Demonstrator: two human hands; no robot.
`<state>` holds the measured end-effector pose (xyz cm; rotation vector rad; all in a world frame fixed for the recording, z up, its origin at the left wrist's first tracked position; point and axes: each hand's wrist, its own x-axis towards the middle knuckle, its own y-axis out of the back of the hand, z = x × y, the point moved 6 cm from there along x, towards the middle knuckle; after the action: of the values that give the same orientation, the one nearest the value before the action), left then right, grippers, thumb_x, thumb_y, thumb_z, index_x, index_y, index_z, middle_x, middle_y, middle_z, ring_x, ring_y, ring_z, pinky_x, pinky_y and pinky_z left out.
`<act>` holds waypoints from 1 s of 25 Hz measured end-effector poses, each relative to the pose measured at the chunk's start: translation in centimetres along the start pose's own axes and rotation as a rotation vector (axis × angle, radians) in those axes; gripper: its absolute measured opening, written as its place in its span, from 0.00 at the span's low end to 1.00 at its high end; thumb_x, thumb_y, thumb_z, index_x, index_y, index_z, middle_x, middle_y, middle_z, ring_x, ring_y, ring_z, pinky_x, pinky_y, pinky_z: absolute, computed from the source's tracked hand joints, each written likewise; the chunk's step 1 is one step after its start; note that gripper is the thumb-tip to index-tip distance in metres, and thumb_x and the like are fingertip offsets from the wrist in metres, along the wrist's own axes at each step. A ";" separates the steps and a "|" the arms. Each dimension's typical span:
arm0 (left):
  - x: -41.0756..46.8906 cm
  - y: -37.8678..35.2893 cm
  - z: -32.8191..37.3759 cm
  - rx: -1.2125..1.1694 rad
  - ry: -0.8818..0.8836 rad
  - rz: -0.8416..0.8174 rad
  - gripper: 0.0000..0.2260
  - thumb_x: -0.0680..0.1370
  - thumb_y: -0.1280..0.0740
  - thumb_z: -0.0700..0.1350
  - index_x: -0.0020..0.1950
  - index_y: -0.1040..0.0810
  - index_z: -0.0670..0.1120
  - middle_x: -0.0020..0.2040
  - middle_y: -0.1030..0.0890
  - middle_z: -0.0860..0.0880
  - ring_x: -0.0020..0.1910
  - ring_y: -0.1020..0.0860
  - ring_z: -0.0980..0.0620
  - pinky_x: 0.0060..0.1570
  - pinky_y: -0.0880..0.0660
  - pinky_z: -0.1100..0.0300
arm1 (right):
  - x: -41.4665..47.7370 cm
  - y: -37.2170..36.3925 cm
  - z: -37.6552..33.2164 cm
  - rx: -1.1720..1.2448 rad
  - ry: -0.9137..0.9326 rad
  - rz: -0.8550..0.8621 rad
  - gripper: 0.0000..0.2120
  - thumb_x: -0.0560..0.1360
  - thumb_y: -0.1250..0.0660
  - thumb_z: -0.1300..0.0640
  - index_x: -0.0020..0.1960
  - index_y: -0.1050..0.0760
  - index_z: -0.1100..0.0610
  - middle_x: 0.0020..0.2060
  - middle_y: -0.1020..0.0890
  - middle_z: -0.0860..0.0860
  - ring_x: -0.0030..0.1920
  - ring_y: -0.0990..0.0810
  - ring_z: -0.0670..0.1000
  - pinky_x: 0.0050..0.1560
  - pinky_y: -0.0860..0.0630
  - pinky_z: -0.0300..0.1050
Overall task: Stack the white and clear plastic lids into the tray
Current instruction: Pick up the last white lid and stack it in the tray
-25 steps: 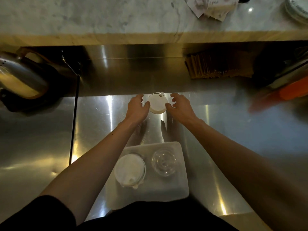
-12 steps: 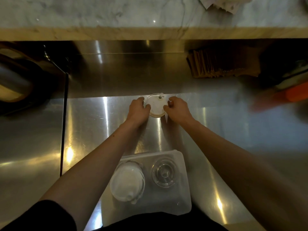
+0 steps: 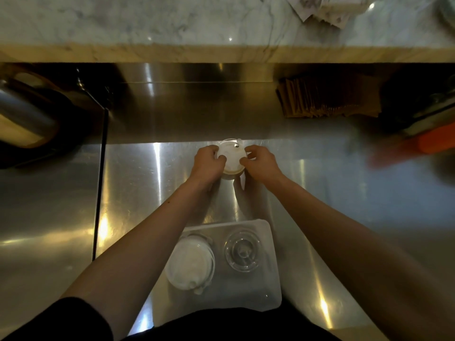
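Note:
A stack of white lids (image 3: pixel 231 157) stands on the steel counter, far from me. My left hand (image 3: pixel 208 162) grips its left side and my right hand (image 3: pixel 261 162) grips its right side, thumbs resting on the top lid. Close to me lies a white tray (image 3: pixel 268 284). Inside it, a stack of white lids (image 3: pixel 189 263) sits on the left and a stack of clear lids (image 3: pixel 242 251) on the right. My forearms pass over the tray's two sides.
A metal kettle (image 3: pixel 22 119) stands at the far left by a black cable (image 3: pixel 99 188). Brown paper sleeves (image 3: pixel 327 99) lean at the back right. An orange object (image 3: pixel 435 140) lies at the right edge. A marble ledge (image 3: pixel 172 23) runs along the back.
Both hands went from open beside the far lid stack to closed around it, thumbs now on top. The camera view shifted slightly.

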<state>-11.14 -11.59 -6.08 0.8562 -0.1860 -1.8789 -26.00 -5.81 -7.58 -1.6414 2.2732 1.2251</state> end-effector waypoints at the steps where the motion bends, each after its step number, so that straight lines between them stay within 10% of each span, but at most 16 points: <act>1: -0.5 0.2 0.1 -0.014 0.004 0.003 0.17 0.77 0.36 0.41 0.65 0.26 0.41 0.64 0.23 0.42 0.61 0.24 0.43 0.54 0.25 0.55 | -0.5 0.2 -0.1 0.016 0.009 0.012 0.20 0.74 0.32 0.58 0.65 0.27 0.58 0.61 0.21 0.57 0.57 0.22 0.55 0.52 0.23 0.45; 5: -3.0 1.3 0.5 -0.057 -0.010 0.029 0.17 0.77 0.37 0.41 0.67 0.27 0.43 0.66 0.24 0.43 0.62 0.24 0.43 0.54 0.26 0.56 | -3.0 1.1 -1.3 0.039 0.057 0.031 0.20 0.74 0.32 0.58 0.65 0.27 0.57 0.61 0.22 0.57 0.57 0.21 0.55 0.56 0.21 0.52; 19: -15.3 6.7 -0.6 -0.124 -0.088 0.173 0.19 0.77 0.35 0.43 0.68 0.27 0.45 0.65 0.23 0.46 0.56 0.24 0.51 0.50 0.29 0.60 | -14.7 0.6 -4.6 0.006 0.288 0.030 0.21 0.73 0.32 0.56 0.66 0.26 0.56 0.58 0.20 0.55 0.48 0.20 0.49 0.37 0.30 0.32; 25: -20.4 8.1 -3.1 -0.189 -0.077 0.214 0.18 0.76 0.36 0.42 0.66 0.25 0.45 0.62 0.21 0.47 0.58 0.21 0.47 0.51 0.25 0.58 | -19.4 -1.1 -4.8 0.022 0.353 -0.045 0.21 0.74 0.32 0.57 0.67 0.27 0.56 0.59 0.21 0.56 0.52 0.19 0.52 0.50 0.23 0.42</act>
<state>1.47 2.69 5.22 0.6109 -0.1393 -1.6996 -15.14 5.76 4.56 -2.0276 2.4100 0.9598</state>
